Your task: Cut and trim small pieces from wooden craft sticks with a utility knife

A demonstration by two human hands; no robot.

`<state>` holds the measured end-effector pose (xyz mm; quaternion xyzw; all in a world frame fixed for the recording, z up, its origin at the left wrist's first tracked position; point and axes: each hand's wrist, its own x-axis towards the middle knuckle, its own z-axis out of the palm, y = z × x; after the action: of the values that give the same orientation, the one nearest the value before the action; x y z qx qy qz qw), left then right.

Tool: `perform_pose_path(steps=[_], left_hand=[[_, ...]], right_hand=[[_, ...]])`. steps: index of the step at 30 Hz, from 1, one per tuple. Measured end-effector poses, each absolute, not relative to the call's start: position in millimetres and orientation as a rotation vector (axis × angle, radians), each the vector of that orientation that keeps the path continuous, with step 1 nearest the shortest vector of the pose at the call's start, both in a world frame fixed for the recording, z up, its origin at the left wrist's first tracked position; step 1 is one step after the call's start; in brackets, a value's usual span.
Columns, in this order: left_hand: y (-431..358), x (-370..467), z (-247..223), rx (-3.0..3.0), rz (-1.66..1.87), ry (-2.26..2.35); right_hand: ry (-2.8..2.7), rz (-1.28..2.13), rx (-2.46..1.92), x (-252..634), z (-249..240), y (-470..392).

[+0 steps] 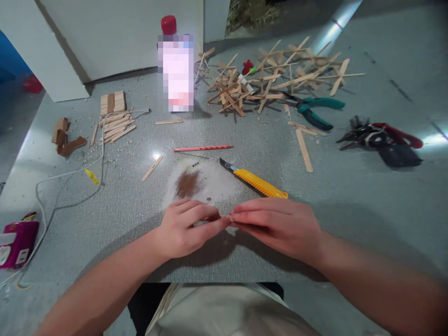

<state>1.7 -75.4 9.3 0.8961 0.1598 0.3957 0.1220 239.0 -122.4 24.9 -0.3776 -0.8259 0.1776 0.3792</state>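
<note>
My left hand (191, 225) and my right hand (278, 224) meet close to the table's front edge, both closed in a pinch. Between their fingertips a short bit of a pale wooden craft stick (227, 218) shows; the fingers cover the rest. Just beyond my right hand lies a yellow utility knife (261, 183), its blade pointing away to the left. Past my left hand is a whitish patch with a brown smear (189, 183). A red pencil (203, 149) rests farther back, and one loose craft stick (152, 168) lies to the left.
Crossed craft sticks (231, 91) pile up at the back, beside teal-handled pliers (317, 111) and keys (381, 140). A red-capped bottle (169, 25), largely blurred out, stands at back centre. Stacked sticks (114, 103), a white cable (42, 186) and a magenta box (21, 240) occupy the left.
</note>
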Motion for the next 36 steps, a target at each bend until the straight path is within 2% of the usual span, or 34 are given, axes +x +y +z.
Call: perform_pose_path(steps=[36], left_hand=[[-91.2, 5.4, 19.4, 2.502, 1.306, 0.640]], right_hand=[[-1.992, 0.344, -0.887, 225.7, 20.3, -130.8]])
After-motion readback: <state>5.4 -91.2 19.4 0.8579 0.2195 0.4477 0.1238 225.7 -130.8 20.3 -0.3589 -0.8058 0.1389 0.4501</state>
